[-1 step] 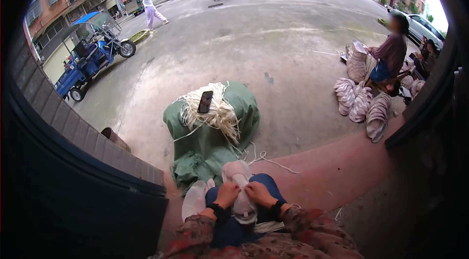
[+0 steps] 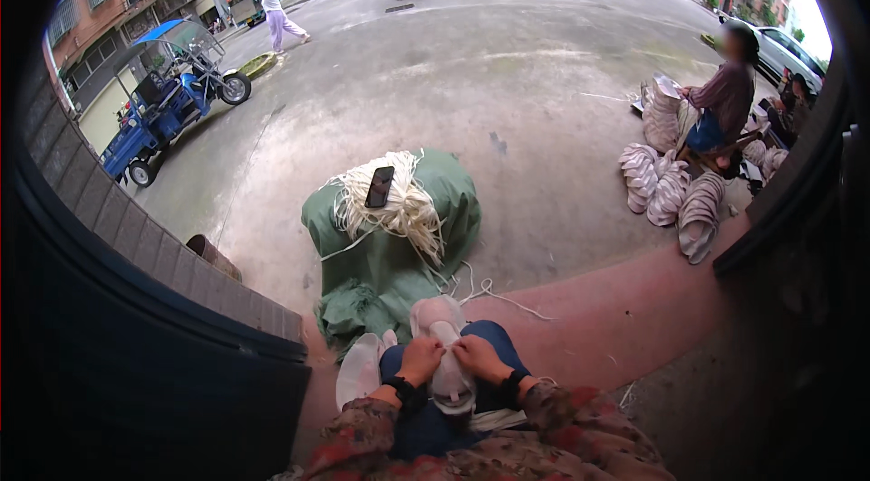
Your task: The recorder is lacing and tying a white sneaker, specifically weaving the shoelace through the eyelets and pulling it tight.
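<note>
A pale pinkish-white shoe [image 2: 446, 379] lies lengthwise across my lap, its toe end away from me. My left hand [image 2: 423, 359] and my right hand [image 2: 478, 358] meet over its middle, fingers pinched close together. Whatever thin thing the fingertips grip is too small to make out. Another pale shoe piece [image 2: 360, 370] rests beside my left thigh. White laces [image 2: 498, 420] lie across my lap near my right wrist. Ahead of my knees, a bundle of cream laces [image 2: 408, 209] sits on a green cloth-covered heap [image 2: 458, 200], a dark phone [image 2: 380, 186] on top.
Loose laces [image 2: 507, 300] trail over the floor by the heap. At the right, a seated person [image 2: 725, 100] is among several stacks of pale shoe pieces [image 2: 700, 218]. Dark door panels flank me. A blue three-wheeler [image 2: 168, 105] is parked at the left; people walk in the street.
</note>
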A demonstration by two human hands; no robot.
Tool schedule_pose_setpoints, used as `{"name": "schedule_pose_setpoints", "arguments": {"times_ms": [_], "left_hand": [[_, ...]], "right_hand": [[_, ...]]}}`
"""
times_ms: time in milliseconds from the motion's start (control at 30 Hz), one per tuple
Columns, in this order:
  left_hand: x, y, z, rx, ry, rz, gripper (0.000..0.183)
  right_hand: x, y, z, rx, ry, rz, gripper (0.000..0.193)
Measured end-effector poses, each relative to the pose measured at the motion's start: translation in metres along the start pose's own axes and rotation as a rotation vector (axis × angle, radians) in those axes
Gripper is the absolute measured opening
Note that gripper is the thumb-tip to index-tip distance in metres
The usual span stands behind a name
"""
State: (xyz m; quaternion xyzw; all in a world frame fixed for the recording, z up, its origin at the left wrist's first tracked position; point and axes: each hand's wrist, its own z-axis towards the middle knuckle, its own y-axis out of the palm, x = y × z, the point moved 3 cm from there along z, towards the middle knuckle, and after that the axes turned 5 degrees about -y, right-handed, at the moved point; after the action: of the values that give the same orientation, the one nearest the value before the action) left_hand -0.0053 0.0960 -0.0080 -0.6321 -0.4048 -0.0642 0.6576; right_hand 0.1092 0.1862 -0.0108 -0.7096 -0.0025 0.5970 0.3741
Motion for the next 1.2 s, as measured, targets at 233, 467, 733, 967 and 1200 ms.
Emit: {"name": "schedule_pose_setpoints", "arguments": {"times_ms": [233, 467, 733, 967, 1200], "left_hand": [[-0.002, 0.0, -0.007, 0.133, -0.048, -0.06, 0.017], [-0.004, 0.0, -0.008, 0.149, -0.026, -0.134, 0.015], [-0.005, 0.0, -0.009, 0.17, -0.046, -0.121, 0.016], [-0.01, -0.004, 0.0, 0.051, -0.014, -0.134, 0.02], [-0.006, 0.001, 0.004, 0.142, -0.059, -0.052, 0.016]], "right_hand": [[-0.006, 0.011, 0.006, 0.048, -0.011, -0.129, 0.023], [-0.007, 0.012, 0.013, 0.041, -0.127, -0.231, 0.021], [-0.011, 0.012, 0.019, -0.112, -0.088, -0.255, 0.019], [-0.006, 0.008, 0.013, -0.017, -0.048, -0.16, 0.022], [0.001, 0.01, 0.016, -0.016, -0.06, -0.117, 0.025]]}}
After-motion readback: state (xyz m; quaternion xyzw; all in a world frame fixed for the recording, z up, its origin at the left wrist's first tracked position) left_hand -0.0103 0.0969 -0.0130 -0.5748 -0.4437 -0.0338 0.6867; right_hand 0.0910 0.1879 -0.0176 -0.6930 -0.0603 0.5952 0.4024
